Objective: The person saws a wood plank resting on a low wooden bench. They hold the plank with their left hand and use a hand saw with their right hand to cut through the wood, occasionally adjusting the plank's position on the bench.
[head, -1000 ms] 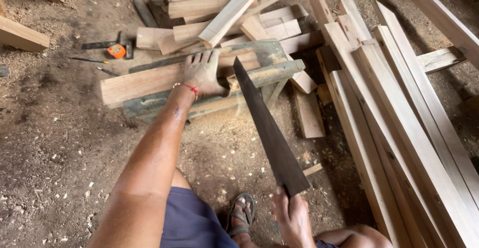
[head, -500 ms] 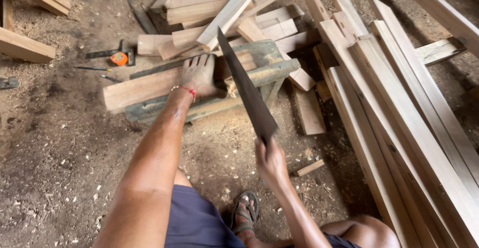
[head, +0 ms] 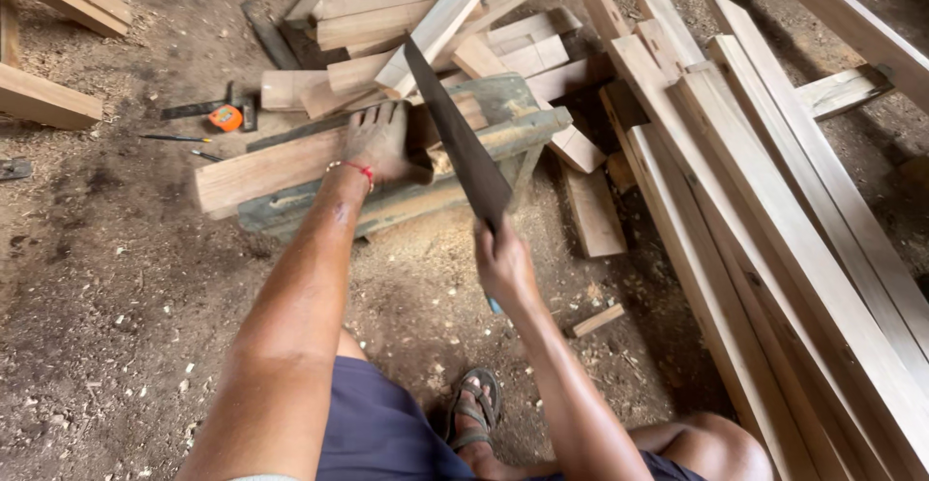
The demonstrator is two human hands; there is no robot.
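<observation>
Head view looks down at my two hands sawing wood. My left hand (head: 380, 142) lies flat with fingers spread, pressing a long plank (head: 281, 166) down on a low greenish sawhorse (head: 406, 198), at about 11 o'clock from my right hand. My right hand (head: 501, 266) has its fingers curled tight around the handle of a dark handsaw (head: 457, 140); its blade runs up toward 11 o'clock and crosses the plank just beside my left hand. I think the cut is partly done, and the next stroke needs a steady push while the plank stays pinned. An orange tape measure (head: 225, 118) lies at 9 o'clock from the plank. I see no boxes or bins, only loose boards (head: 774, 181) piled at 3 o'clock.
</observation>
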